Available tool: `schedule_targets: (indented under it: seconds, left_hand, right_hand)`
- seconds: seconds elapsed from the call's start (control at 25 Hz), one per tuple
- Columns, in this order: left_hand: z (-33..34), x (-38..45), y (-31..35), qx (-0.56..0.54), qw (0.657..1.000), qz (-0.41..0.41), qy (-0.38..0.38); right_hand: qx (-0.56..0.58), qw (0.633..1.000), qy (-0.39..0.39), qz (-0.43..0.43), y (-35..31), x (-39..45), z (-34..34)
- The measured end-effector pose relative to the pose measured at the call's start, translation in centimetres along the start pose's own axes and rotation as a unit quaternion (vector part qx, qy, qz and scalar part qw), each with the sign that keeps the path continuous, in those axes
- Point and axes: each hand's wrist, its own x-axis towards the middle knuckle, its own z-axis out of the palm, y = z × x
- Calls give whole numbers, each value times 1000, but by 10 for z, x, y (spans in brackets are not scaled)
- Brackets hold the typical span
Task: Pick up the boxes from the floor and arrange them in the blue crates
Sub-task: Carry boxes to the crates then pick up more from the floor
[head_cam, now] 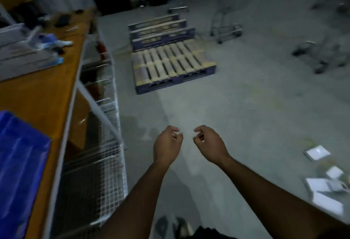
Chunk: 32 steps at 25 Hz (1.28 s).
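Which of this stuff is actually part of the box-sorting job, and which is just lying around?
Job: white boxes on the floor, blue crate on the workbench, empty left hand and right hand.

Lying about: wooden pallet, hand trolley, clutter on the bench.

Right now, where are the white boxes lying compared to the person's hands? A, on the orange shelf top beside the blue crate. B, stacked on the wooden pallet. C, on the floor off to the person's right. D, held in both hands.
C: the white boxes lie scattered on the grey floor at the right edge, while the left hand and right hand hold nothing.
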Motion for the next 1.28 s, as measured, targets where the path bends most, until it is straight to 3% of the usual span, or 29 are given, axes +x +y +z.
schedule_targets:
  seconds: [0.24,0.52,0.84,1.0,1.28]
  left_hand:
    - [84,31,53,8,983,119,-139]
    - [190,10,130,22,927,220,-302]
    - [315,-7,228,89,864,300,-394]
    - [374,-17,280,96,849,320,-410]
    - [468,-32,350,110,806,350,-466]
  right_hand:
    - [30,977,144,156,62,-22,-53]
    - [61,916,265,296,143,-52,-113]
    - [113,851,331,392,261,-68,-194]
    - [125,840,332,409,307,-70,-241]
    - [144,789,385,456,369,-78,-314]
